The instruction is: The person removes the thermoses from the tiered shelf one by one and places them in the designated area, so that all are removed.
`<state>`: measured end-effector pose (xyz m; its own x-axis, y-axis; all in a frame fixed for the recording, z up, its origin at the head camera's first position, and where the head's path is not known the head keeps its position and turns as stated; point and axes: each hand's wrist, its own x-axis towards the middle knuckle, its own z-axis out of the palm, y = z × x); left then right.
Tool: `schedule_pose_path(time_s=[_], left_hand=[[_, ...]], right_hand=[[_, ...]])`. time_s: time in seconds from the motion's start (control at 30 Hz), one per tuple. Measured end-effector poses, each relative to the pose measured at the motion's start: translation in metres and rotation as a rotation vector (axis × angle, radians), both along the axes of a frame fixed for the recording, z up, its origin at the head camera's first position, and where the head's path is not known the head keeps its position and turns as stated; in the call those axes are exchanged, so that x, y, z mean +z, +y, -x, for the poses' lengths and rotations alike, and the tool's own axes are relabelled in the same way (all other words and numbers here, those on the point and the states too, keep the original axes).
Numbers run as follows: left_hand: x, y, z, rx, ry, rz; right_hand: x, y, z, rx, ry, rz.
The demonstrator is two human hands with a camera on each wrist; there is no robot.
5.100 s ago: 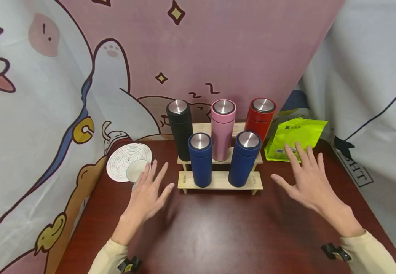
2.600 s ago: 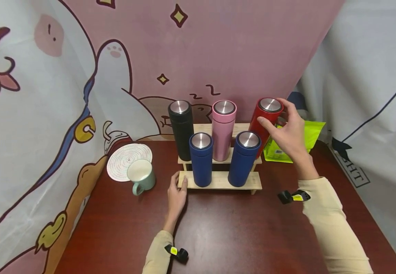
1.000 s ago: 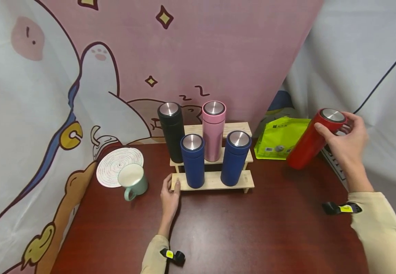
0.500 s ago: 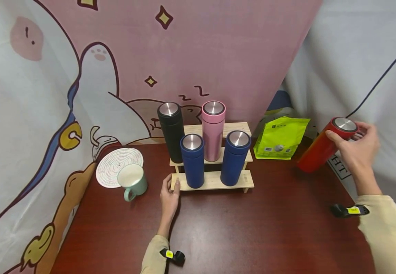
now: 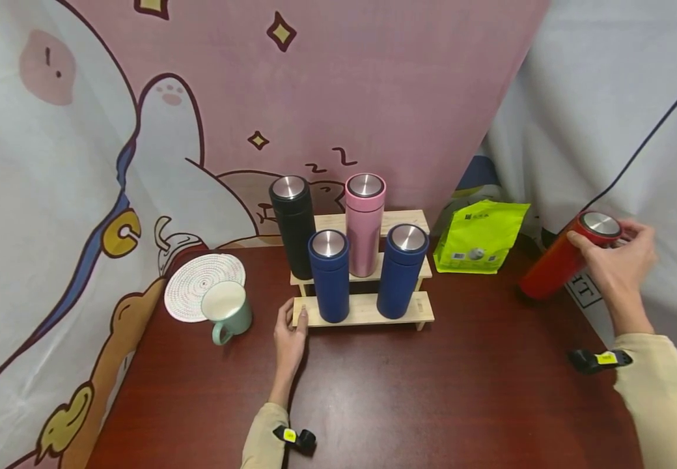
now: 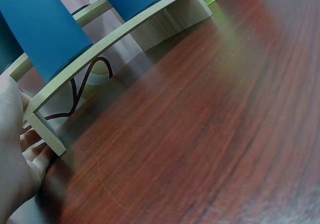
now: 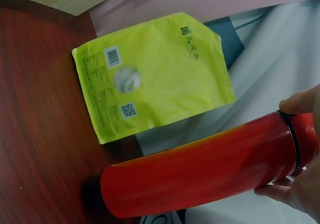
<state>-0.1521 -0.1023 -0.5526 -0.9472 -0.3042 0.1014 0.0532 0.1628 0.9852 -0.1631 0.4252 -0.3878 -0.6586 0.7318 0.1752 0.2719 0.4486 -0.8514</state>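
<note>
At the right edge of the frame, the right hand (image 5: 622, 264) grips the lid end of a tilted red flask (image 5: 555, 264) — its base low over the table (image 5: 432, 404), beside a green pouch (image 5: 479, 238). Left of centre, the left hand (image 5: 289, 333) rests with straight fingers against the wooden rack (image 5: 368, 311) — four flasks standing on it — near a mug (image 5: 228, 307).
</note>
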Motion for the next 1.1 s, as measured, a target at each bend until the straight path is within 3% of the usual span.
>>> schedule_pose_path(time_s=[0.1, 0.47, 0.83, 1.1], left_hand=[[0.018, 0.002, -0.007, -0.011, 0.004, -0.013], [0.016, 0.0, -0.006, -0.024, 0.016, -0.013], [0.016, 0.0, -0.005, -0.026, 0.01, -0.027], [0.018, -0.001, -0.006, -0.029, -0.001, -0.032]], right_hand=[[-0.004, 0.003, 0.002, -0.002, -0.01, 0.006], [-0.021, 0.006, 0.003, -0.004, -0.073, 0.015], [-0.022, 0.008, 0.003, 0.066, -0.147, -0.046], [-0.007, -0.002, 0.009, 0.041, -0.026, -0.128]])
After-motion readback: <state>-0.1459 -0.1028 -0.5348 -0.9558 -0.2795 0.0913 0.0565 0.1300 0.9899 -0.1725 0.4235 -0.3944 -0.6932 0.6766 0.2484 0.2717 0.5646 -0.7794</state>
